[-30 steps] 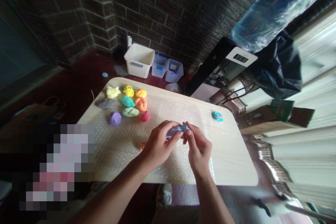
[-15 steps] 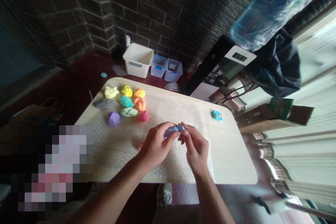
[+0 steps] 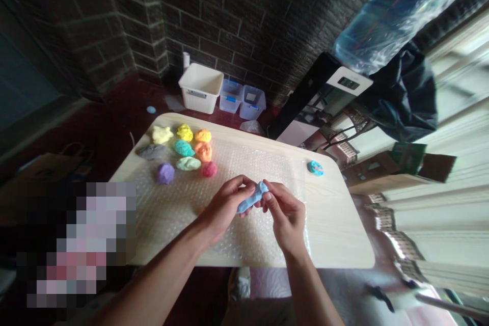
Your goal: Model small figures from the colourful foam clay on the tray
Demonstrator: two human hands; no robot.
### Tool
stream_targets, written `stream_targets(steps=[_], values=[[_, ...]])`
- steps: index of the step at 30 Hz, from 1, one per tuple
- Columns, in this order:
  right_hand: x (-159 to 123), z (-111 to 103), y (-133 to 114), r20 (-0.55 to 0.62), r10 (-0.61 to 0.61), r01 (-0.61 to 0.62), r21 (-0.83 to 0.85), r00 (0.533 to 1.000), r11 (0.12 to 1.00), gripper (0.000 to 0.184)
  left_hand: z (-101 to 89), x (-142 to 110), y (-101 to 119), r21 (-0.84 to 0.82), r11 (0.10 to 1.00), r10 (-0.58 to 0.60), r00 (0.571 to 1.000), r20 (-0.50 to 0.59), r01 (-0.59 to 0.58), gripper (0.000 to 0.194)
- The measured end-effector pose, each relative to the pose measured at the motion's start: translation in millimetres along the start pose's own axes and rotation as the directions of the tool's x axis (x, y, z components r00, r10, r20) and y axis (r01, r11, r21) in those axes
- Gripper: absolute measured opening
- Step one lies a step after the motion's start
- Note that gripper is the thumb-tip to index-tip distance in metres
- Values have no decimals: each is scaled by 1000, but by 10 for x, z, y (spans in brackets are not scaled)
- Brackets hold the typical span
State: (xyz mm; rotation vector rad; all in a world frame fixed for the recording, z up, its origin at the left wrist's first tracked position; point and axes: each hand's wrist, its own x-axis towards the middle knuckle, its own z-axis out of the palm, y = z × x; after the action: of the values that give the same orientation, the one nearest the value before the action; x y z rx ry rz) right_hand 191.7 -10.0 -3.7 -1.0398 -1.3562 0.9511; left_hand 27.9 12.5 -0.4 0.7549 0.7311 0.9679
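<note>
Both hands meet over the middle of a light wooden table (image 3: 336, 224) covered by a sheet of bubble wrap (image 3: 168, 214). My left hand (image 3: 223, 206) and my right hand (image 3: 284, 214) pinch the two ends of a stretched strip of light blue clay (image 3: 252, 197), held a little above the wrap. Fingers of both hands are closed on it. A small orange bit of clay by my left wrist is mostly hidden.
Several clay lumps lie at the table's far left: yellow (image 3: 162, 134), orange (image 3: 203, 151), teal (image 3: 183, 147), purple (image 3: 165, 172), pink (image 3: 209, 168), grey (image 3: 152, 151). A blue clay disc (image 3: 315, 167) sits far right. A white basket (image 3: 201, 87) and clear boxes (image 3: 244, 101) stand on the floor by the brick wall.
The blue clay strip has tilted, its left end now lower, and my left hand has rolled slightly outward. The hands stay at the same place.
</note>
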Motion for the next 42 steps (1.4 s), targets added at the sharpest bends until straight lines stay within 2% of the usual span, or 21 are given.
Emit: stream_targets(steps=[7,11,13,16,18,20,22,25,28,32,36,38,42], values=[[14,-7,47,-40,49,-47,67,998,997,17,12,2,-2,56,998,-23,998,63,20,26],[35,-44,105,-120,121,-104,136,985,985,11,47,2,2,198,977,53,990,133,-79,31],[43,-65,117,-148,150,-124,171,978,977,15,50,6,-8,224,966,91,983,159,-126,32],[52,-87,103,-113,178,-155,186,978,970,22,30,25,-40,235,956,133,973,189,-176,35],[57,-88,83,-72,178,-164,170,981,972,20,8,41,-69,273,934,181,964,197,-231,36],[59,-73,70,-67,169,-158,146,983,977,15,-8,51,-98,332,898,251,955,157,-290,32],[55,-40,66,-96,158,-147,116,983,982,13,-10,46,-120,373,878,291,953,85,-301,27],[34,29,76,-117,164,-156,72,979,985,19,15,11,-129,371,901,229,973,40,-227,25],[9,83,81,-102,185,-181,50,977,982,24,45,-23,-131,382,909,165,986,37,-166,36],[11,75,74,-125,174,-167,59,977,984,20,55,-26,-136,454,879,184,982,-38,-148,30],[46,19,87,-213,191,-153,184,958,971,22,38,-20,-103,497,856,208,975,-80,-142,24],[59,4,96,-249,217,-160,228,944,960,22,28,-19,-90,501,854,204,976,-77,-139,31],[66,10,97,-260,235,-170,248,937,954,24,14,-11,-103,499,860,207,968,-145,-109,46]])
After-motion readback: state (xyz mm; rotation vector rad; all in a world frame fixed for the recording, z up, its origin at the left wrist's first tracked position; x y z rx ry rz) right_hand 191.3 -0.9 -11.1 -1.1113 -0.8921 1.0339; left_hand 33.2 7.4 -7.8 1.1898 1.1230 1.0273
